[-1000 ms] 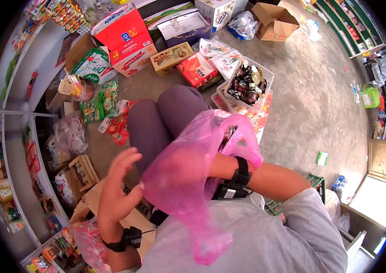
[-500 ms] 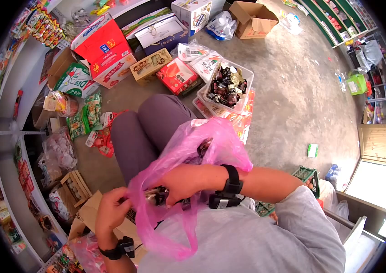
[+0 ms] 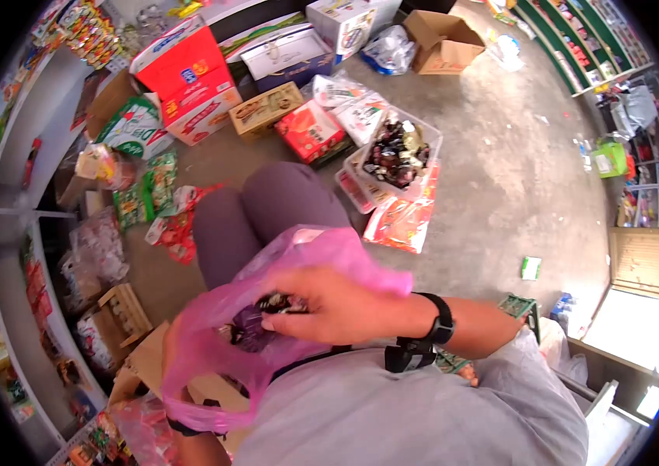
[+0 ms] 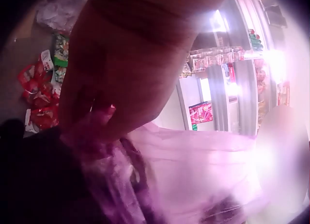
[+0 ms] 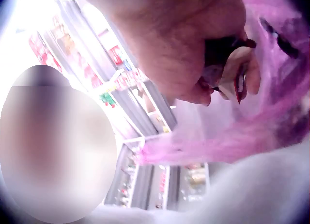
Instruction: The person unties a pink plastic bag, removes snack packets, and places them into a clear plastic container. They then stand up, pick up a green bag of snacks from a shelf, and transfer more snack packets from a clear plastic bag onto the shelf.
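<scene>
A pink plastic bag lies across my lap, its mouth spread wide. At the mouth my right hand holds several small dark-wrapped packets between curled fingers and thumb; the right wrist view shows dark, shiny wrappers in its grasp. More dark packets lie inside the bag below that hand. On the bag's left side, my left hand is largely covered by pink film in the head view. In the left wrist view its fingers are bent in against the gathered bag film.
Ahead on the floor, a clear tub of dark-wrapped packets stands on other packages. Red box, tan box and an open carton stand beyond. Shelves line the left; a green crate is by my right elbow.
My left hand went from open beside the bag to holding its edge, then behind its film. My right hand, earlier behind or within the film, now shows packets at the mouth. The bag shifted left.
</scene>
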{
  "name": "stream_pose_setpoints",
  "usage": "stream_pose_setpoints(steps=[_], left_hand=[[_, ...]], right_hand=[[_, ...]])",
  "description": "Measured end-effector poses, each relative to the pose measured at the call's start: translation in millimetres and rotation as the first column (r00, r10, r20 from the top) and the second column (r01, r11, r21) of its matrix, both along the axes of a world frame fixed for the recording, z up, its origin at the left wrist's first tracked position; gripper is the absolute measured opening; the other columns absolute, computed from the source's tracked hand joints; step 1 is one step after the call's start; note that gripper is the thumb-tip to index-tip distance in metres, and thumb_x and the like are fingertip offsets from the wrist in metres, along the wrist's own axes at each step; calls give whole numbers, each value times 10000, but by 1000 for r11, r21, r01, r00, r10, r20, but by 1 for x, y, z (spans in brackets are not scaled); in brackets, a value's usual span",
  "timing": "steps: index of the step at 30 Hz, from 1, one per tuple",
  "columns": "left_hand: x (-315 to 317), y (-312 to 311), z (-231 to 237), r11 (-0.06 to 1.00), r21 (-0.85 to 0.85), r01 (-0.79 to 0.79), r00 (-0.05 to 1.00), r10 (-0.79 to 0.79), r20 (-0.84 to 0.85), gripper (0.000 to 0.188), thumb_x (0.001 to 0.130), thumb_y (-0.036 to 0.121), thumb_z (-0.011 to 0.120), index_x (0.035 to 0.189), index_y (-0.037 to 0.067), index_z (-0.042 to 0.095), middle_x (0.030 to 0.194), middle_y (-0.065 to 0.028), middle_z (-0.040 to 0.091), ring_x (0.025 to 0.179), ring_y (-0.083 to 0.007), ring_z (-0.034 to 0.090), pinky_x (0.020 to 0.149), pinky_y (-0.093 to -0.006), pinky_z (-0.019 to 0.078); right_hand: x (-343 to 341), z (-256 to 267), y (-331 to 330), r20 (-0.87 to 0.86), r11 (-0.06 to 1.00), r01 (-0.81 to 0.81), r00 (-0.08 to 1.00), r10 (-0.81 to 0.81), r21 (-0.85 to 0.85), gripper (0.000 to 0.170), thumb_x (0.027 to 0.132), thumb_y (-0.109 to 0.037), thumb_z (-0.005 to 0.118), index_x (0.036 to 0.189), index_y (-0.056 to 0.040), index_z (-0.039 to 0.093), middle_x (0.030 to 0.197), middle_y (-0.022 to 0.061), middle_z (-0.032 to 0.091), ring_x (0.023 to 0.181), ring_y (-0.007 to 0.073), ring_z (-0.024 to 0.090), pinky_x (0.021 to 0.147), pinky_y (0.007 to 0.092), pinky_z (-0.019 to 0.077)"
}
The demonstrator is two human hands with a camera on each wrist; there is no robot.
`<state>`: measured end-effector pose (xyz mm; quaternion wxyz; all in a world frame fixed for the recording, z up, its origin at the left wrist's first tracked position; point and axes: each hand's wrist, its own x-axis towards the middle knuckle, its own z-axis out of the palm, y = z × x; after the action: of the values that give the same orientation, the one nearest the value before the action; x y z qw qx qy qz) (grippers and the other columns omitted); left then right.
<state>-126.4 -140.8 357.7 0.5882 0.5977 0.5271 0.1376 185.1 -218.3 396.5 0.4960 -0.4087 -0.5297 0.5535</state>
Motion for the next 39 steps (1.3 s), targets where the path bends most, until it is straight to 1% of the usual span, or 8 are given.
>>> stream_pose_setpoints(steps=[5,14,16,18,20,22,33,39], left_hand=[[-8,1,-34,1000,-5,-10,998,10,64,176,885,26,706,1059,-3,691,920,1,685,837,-105,632,733,-277,527],[-14,2,-32,994,-113,-12,999,17,41,182,912,42,700,1090,23,669,963,-26,696,839,-128,655,754,-305,551],[-14,1,-35,991,-128,-25,997,34,69,182,898,28,712,1076,27,676,973,-28,700,859,-127,662,766,-302,555],[-13,-3,-43,997,-77,-21,998,25,51,178,898,28,710,1074,25,682,980,-31,704,869,-127,664,777,-298,554],[-12,-2,-41,995,-99,1,996,7,84,178,909,33,710,1085,18,689,996,-31,714,881,-128,669,796,-297,553],[-7,1,-41,990,-141,-15,993,31,110,193,909,35,718,1100,15,691,1004,-30,719,887,-128,671,802,-295,553],[-18,-7,-47,993,-119,5,989,13,149,198,949,21,651,1144,35,683,1031,31,685,939,-77,614,846,-232,482],[-4,-8,-33,999,-23,28,988,-24,150,209,971,41,640,1175,40,685,1076,13,703,926,-90,647,826,-257,524]], right_hand=[[102,41,4,-81,641,729,643,-762,-241,242,971,-169,684,1156,-22,629,869,86,746,587,107,655,472,211,461],[259,-113,41,704,394,919,280,-653,-1,527,866,-279,735,1250,64,626,1030,165,726,866,240,692,795,354,554],[230,-83,40,375,320,886,185,-908,337,368,926,-184,691,1212,46,653,1031,140,730,928,186,685,811,330,544],[148,17,21,198,541,819,508,-838,192,159,946,-89,655,1058,24,671,1026,69,727,920,120,649,791,285,538],[88,43,3,274,775,328,802,-531,540,88,941,-64,610,994,-4,646,957,99,708,824,220,678,735,332,550],[37,41,-5,470,943,-103,881,-61,317,201,832,-75,634,1022,-10,626,882,145,644,815,356,658,722,412,560],[-33,-65,8,905,834,-515,-229,-357,198,265,868,-243,591,1048,-64,672,1053,90,676,919,185,647,704,325,502],[-15,-69,-10,868,797,-466,-112,-483,384,258,887,-221,566,1082,-87,668,1028,94,680,964,258,636,851,388,511]])
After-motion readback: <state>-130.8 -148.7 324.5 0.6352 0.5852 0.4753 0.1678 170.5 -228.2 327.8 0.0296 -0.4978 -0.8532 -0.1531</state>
